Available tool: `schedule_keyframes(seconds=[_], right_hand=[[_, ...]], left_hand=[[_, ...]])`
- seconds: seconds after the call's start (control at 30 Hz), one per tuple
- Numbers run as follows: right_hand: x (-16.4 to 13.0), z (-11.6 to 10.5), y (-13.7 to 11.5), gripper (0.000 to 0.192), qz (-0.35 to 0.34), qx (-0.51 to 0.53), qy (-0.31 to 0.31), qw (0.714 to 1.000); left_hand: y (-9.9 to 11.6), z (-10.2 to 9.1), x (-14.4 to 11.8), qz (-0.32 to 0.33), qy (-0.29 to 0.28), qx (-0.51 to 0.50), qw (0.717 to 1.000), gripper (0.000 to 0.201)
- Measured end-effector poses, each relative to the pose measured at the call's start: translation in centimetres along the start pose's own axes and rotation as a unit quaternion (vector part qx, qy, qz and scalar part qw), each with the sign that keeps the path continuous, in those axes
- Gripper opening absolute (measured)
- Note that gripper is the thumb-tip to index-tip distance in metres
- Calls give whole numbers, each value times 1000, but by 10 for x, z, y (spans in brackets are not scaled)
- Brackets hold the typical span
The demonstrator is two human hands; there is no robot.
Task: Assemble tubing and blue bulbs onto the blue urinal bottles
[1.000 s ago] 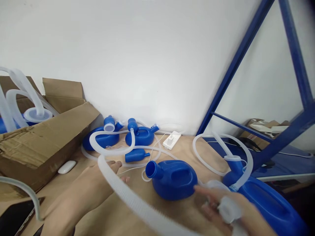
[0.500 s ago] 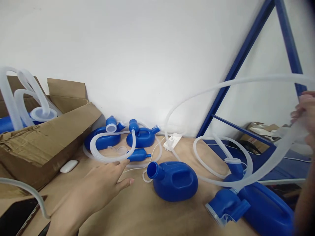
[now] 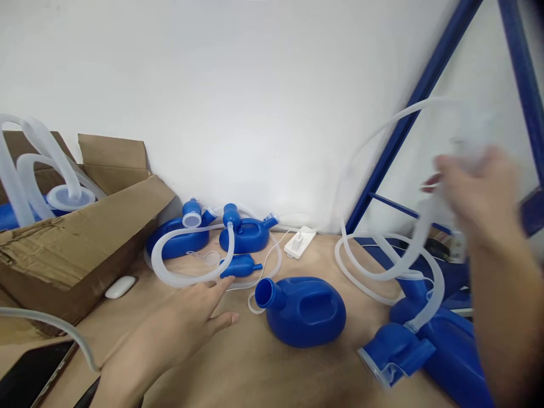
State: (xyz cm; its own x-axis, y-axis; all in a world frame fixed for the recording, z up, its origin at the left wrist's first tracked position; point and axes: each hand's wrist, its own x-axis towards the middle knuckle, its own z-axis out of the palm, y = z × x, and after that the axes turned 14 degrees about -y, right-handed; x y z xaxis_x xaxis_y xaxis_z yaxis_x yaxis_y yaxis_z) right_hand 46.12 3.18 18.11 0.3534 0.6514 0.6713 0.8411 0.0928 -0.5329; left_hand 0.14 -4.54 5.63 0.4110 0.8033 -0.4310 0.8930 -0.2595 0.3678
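Observation:
My right hand (image 3: 480, 192), blurred by motion, is raised at the right and closed around a translucent corrugated hose (image 3: 419, 235). The hose loops down to a blue funnel-shaped head (image 3: 395, 348) lying beside a blue plastic bottle (image 3: 450, 351) at the lower right. Low over the table, my left hand (image 3: 187, 323) is open, its fingers stretched towards a small blue fitting (image 3: 241, 265). To its right, an uncapped blue urinal-type bottle (image 3: 304, 311) with a moulded handle has its mouth facing left.
At the left stands an open cardboard box (image 3: 85, 243) with hoses in it. A white mouse (image 3: 120, 287) lies beside it. Two blue bottles (image 3: 244, 235) with a looped hose sit near the wall. A white power strip (image 3: 300, 242) lies behind. A blue metal frame (image 3: 402, 136) rises at right.
My right hand has moved left and into fuller view with the hose, whose loops have shifted and drawn closer together. My left hand stays nearly where it was, still open.

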Motion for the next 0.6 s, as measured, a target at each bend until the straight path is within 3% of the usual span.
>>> schedule_keyframes(seconds=[0.1,0.23,0.33,0.47,0.6], right_hand=[[-20,62,-28,60,-4,-3,-162,987],[-51,139,-34,76,-36,-30,-248,968],[-77,181,-26,84,-79,-144,-352,922],[-104,210,-14,89,-86,-207,-442,869],[-114,215,-1,104,-85,-213,-529,817]], left_hand=[[3,-2,0,2,-7,1,1000,71],[3,-4,1,-6,-19,1,1000,72],[-1,-1,4,8,-7,-5,1000,70],[-3,3,9,28,5,-12,1000,66],[-2,1,15,37,-13,-25,999,59]])
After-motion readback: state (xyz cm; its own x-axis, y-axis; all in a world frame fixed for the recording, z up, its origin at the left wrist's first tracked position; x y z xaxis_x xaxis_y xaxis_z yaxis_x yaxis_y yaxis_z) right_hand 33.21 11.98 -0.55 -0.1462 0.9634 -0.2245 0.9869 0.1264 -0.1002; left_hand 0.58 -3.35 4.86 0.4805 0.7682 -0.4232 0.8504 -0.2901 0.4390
